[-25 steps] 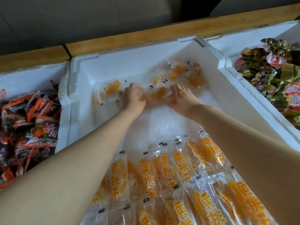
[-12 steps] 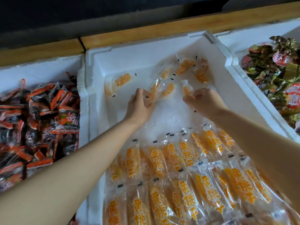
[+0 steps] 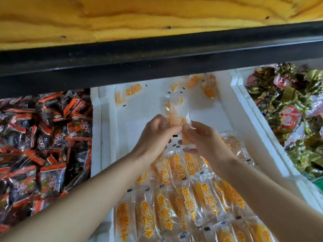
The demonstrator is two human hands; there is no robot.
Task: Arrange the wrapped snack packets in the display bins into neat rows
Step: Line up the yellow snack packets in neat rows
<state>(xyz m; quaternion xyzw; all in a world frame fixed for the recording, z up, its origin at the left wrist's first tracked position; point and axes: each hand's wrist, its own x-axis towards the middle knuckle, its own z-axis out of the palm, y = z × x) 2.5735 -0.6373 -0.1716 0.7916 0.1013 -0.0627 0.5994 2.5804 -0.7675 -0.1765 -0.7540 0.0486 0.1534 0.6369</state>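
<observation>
Clear-film packets pinched, fingers curled, by left hand and right hand; best square them label-up, then lay flush against the nearest row in the foam bin.

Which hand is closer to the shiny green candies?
The right hand. It is over the middle bin, on the side toward the green candies. The left hand is just beyond it, farther away. Both hold orange packets.

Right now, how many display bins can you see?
3: left bin holding dark orange-edged packets, middle bin holding yellow peach packets, right bin holding green and red wraps. Others may be hidden beyond the frame.
</observation>
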